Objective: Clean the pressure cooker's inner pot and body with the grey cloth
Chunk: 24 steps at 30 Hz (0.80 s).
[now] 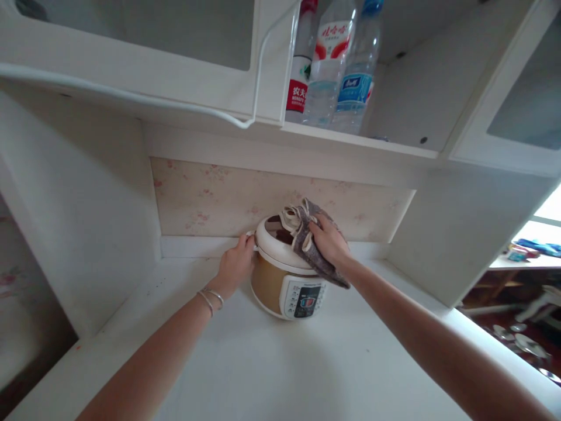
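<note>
An electric pressure cooker (pixel 268 280) with a white lid, gold body and a front button panel stands upright on the white counter (pixel 245 368). At the cooker's left side, my left hand (pixel 237 264) is closed around its side handle, which the fingers partly cover. Bunched in my right hand (pixel 329 238) is a grey-brown cloth (pixel 316 261) with a pale edge, pressed against the right part of the lid. The cloth hides that side of the lid and hangs down beside the panel.
Above the counter runs a white cabinet (pixel 210 96) with several plastic bottles, among them a red-labelled bottle (pixel 329 52), in its open middle section. A white cable (pixel 175 106) hangs along the cabinet's lower edge. White side panels (pixel 464 228) enclose the niche.
</note>
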{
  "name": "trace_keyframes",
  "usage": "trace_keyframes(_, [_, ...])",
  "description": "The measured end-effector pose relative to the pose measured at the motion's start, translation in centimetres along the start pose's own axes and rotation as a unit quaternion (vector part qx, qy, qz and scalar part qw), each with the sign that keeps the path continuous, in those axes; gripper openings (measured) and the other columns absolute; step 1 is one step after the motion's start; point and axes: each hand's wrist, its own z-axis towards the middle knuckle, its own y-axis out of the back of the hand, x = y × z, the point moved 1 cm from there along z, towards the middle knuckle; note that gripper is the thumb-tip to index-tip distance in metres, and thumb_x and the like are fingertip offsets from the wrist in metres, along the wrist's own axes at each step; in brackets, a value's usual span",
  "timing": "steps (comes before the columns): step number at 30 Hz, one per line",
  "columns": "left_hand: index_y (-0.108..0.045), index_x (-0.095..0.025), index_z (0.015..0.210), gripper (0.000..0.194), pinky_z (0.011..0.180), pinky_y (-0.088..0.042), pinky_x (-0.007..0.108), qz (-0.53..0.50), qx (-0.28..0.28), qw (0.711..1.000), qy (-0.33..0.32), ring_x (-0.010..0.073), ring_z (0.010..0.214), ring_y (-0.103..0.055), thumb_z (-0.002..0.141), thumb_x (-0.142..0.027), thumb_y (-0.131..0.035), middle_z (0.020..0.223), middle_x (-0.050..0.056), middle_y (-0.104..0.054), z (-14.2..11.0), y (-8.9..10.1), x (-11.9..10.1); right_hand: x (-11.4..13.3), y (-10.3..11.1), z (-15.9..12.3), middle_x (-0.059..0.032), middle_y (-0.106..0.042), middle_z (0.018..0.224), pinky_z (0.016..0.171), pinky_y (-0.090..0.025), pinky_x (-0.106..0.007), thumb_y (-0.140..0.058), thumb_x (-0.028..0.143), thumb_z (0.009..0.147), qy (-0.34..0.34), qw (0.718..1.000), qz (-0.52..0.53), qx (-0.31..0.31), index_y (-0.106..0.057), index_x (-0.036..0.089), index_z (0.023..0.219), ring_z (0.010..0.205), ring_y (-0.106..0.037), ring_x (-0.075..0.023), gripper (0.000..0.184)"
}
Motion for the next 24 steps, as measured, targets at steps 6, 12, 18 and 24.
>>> trace_keyframes(6, [-0.054, -0.023, 0.125, 0.047, 0.087, -0.053, 0.036, -0.120, -0.041, 0.991, 0.035, 0.0215, 0.094, -0.067, 0.082, -0.008, -0.043, 0.124, 0.007, -0.058, 1.6, 4.0, 1.5, 5.5, -1.7, -2.2, -0.0063, -0.030, 0.157, 0.114, -0.007, -0.060, -0.033, 0.051, 0.096, 0.070, 0.992, -0.084, 0.067, -0.053, 0.030, 0.133, 0.145, -0.021, -0.0334, 0.047])
trace_keyframes(12, [-0.062, -0.018, 0.110, 0.028, 0.095, -0.049, 0.034, -0.263, -0.169, 0.950, 0.023, 0.0203, 0.098, -0.064, 0.089, -0.023, -0.044, 0.117, 0.008, -0.060, 3.5, 10.2, -3.1, 9.1, -4.3, 0.4, -0.0100, -0.046, 0.147, 0.112, -0.013, -0.061, -0.037, 0.035, 0.095, 0.104, 0.986, 0.041, 0.127, -0.060, 0.022, 0.123, 0.139, -0.033, -0.0341, 0.039])
trace_keyframes(18, [-0.055, -0.012, 0.126, 0.050, 0.111, -0.034, 0.039, -0.363, -0.063, 0.930, 0.015, 0.0229, 0.128, -0.049, 0.098, -0.044, -0.028, 0.132, 0.015, -0.057, 6.1, 8.6, -7.9, 6.6, -1.6, -0.5, -0.0027, -0.069, 0.096, 0.089, -0.051, -0.033, -0.053, 0.027, 0.079, -0.033, 0.835, 0.546, -0.051, -0.061, 0.023, 0.093, 0.094, -0.065, -0.0180, 0.017])
trace_keyframes(24, [-0.035, -0.010, 0.145, 0.078, 0.117, -0.020, 0.042, -0.339, 0.044, 0.939, -0.018, 0.0284, 0.146, -0.024, 0.091, -0.066, -0.032, 0.157, 0.018, -0.027, 9.4, 5.2, -8.2, -2.2, 1.5, -8.1, 0.0025, -0.062, 0.088, 0.059, -0.050, -0.025, -0.071, 0.033, 0.072, -0.108, 0.775, 0.612, -0.114, -0.064, 0.024, 0.085, 0.062, -0.057, -0.0098, 0.017])
